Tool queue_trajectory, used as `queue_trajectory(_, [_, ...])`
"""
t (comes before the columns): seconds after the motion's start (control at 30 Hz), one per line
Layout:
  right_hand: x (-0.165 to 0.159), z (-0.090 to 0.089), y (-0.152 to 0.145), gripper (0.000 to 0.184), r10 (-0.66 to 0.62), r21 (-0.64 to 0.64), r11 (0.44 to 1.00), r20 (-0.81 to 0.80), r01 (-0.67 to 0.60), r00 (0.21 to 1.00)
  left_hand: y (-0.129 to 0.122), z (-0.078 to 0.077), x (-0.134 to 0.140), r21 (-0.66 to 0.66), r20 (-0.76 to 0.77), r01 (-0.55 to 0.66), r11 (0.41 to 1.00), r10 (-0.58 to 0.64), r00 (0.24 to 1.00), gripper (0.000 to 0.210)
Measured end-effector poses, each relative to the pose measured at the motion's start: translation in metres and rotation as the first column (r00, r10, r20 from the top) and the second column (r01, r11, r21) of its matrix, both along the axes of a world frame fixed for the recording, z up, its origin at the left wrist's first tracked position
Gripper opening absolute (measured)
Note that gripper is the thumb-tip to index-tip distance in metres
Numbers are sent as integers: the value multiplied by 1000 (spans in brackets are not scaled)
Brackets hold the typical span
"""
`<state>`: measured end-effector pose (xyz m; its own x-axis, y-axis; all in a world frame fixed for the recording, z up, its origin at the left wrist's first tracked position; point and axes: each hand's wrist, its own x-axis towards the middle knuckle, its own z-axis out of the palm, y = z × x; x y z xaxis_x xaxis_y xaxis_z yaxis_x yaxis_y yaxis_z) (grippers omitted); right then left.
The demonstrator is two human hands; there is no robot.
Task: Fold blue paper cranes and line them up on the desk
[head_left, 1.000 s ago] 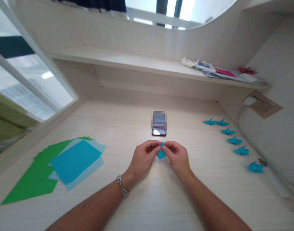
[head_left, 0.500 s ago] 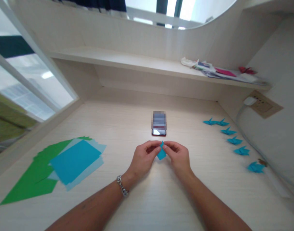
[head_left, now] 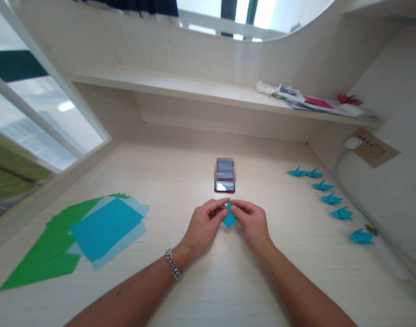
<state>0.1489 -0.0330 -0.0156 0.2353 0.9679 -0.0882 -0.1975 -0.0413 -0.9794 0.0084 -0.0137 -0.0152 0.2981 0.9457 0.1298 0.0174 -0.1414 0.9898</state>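
A small folded piece of blue origami paper (head_left: 230, 220) is pinched between both hands near the middle of the desk, its wider diamond-shaped end pointing towards me. My left hand (head_left: 207, 221) grips its left side with thumb and fingertips; a chain bracelet circles that wrist. On the opposite side, my right hand (head_left: 251, 219) pinches the paper with thumb and forefinger. The fingertips of both hands come close together at the narrow upper tip and partly cover it. Several finished blue paper cranes (head_left: 331, 199) stand in a row along the right side.
A phone (head_left: 225, 186) lies just beyond my hands. To the left, blue paper sheets (head_left: 107, 229) rest on green sheets (head_left: 41, 259). A cable (head_left: 353, 195) runs down from a wall socket (head_left: 374, 150) on the right. Papers (head_left: 317, 102) lie on the shelf above.
Both hands stay almost in place, with only slight finger shifts. The lower end of the folded paper shows a little wider and sits slightly lower.
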Motion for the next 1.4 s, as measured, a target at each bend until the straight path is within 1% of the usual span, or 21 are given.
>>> queue_trajectory(0.13, [-1, 1, 1, 25, -35, 1, 999, -19, 35, 999, 0, -1, 1, -59, 36, 11, 998, -8, 999, 36])
queue_trajectory(0.27, [1, 2, 2, 24, -54, 27, 998, 4, 54, 999, -1, 0, 2, -78, 60, 31, 996, -27, 998, 36])
queue_trajectory(0.6, [5, 4, 3, 20, -30, 81, 997, 140, 19, 990, -1, -1, 3, -71, 62, 44, 996, -40, 997, 32])
queue_trajectory(0.73, [6, 3, 4, 23, -4, 85, 996, 150, -9, 989, -1, -2, 3, -85, 64, 46, 995, -41, 997, 30])
queue_trajectory(0.87, [8, 1, 4, 20, 11, 106, 994, 167, -29, 986, -2, 1, 4, -105, 68, 54, 993, -47, 997, 28])
queue_trajectory(0.93, [7, 0, 5, 23, 29, 93, 995, 121, -41, 992, -1, 3, 3, -115, 76, 29, 993, -21, 997, 27])
queue_trajectory(0.97, [7, 0, 5, 28, 51, 78, 995, 90, -58, 995, 0, 4, 3, -118, 81, 14, 993, -4, 997, 27])
queue_trajectory(1.03, [6, -2, 5, 37, 113, 41, 993, 49, -115, 992, 1, 4, 2, -121, 91, -22, 992, 33, 995, 26])
queue_trajectory(1.07, [5, -2, 5, 38, 141, 25, 990, 44, -142, 989, 2, 4, 1, -122, 95, -40, 992, 52, 994, 27])
queue_trajectory(1.17, [5, -4, 5, 28, 168, -8, 986, 68, -168, 983, 5, 3, -1, -141, 111, -74, 987, 90, 990, 28])
queue_trajectory(1.27, [6, -5, 5, 21, 174, -23, 985, 93, -173, 980, 7, 1, -1, -180, 122, -54, 982, 76, 990, 29])
queue_trajectory(1.33, [8, -5, 4, 19, 198, -32, 980, 129, -195, 972, 7, 1, -1, -198, 96, -45, 979, 65, 993, 25])
queue_trajectory(1.4, [9, -6, 4, 18, 229, -42, 973, 183, -225, 956, 8, 1, -1, -193, 37, -49, 980, 57, 998, 19])
